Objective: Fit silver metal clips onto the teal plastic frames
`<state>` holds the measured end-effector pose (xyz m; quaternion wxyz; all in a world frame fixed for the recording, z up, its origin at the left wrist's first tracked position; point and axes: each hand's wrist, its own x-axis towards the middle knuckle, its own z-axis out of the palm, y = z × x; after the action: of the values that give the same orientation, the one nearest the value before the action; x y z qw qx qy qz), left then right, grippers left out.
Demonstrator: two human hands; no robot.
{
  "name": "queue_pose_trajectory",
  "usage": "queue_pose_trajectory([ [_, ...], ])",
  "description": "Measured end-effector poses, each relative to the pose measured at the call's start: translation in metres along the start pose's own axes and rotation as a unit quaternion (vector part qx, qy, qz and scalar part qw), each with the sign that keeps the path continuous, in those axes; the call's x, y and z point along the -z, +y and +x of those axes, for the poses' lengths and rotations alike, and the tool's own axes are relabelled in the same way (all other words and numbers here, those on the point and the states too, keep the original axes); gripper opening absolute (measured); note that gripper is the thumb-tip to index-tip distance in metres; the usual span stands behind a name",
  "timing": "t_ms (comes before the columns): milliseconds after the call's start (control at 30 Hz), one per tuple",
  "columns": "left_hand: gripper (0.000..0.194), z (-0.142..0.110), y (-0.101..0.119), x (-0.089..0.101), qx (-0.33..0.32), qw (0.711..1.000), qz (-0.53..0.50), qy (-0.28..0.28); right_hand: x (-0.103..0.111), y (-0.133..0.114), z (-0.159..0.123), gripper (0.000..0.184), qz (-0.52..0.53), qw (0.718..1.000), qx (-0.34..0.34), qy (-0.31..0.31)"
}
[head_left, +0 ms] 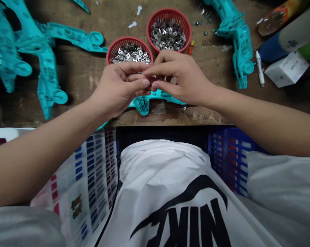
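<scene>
My left hand (122, 85) and my right hand (179, 75) meet in front of the two red baskets, fingertips pinched together. Whatever small piece they hold is hidden by the fingers. Just below them a teal plastic part (142, 104) lies at the table's front edge, partly covered by my hands. Behind my left hand stands a red basket (108, 55) of small shiny metal clips (131, 54). A second red basket (188, 29), farther back and to the right, holds similar small metal pieces (169, 34).
Several teal plastic parts (45, 58) lie at the left, and another teal part (237, 37) at the right. A white pen (260, 68), a small white box (287, 69) and bottles sit on the far right. Below the table edge are a white crate (93, 171) and a blue crate (228, 154).
</scene>
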<state>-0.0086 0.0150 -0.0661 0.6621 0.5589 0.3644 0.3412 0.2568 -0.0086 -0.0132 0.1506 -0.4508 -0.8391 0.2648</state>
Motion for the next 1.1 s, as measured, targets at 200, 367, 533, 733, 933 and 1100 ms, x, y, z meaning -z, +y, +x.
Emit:
queue_pose_trajectory([
  [200,0.047,-0.013,0.004,-0.010,0.018,0.996,0.086,-0.011,0.003,0.006,0.002,0.039,0.001,0.999,-0.035,-0.020],
  [367,0.041,-0.022,-0.011,-0.012,-0.110,0.918,0.372,-0.085,0.002,0.059,0.010,0.041,-0.021,0.998,0.010,-0.059],
  [533,0.058,-0.032,-0.032,-0.010,-0.173,0.782,0.559,-0.216,-0.012,0.094,0.010,0.055,-0.003,0.990,0.070,-0.122],
  [733,0.048,-0.031,-0.033,-0.011,-0.228,0.747,0.580,-0.232,-0.026,0.087,0.008,0.062,0.014,0.982,0.097,-0.164],
  [933,0.049,-0.030,-0.032,-0.010,-0.222,0.742,0.587,-0.236,-0.031,0.086,0.004,0.033,0.006,0.976,0.145,-0.165],
  [1100,0.049,-0.029,-0.030,-0.007,-0.206,0.745,0.583,-0.248,-0.024,0.074,0.005,0.029,-0.061,0.969,0.151,-0.183],
])
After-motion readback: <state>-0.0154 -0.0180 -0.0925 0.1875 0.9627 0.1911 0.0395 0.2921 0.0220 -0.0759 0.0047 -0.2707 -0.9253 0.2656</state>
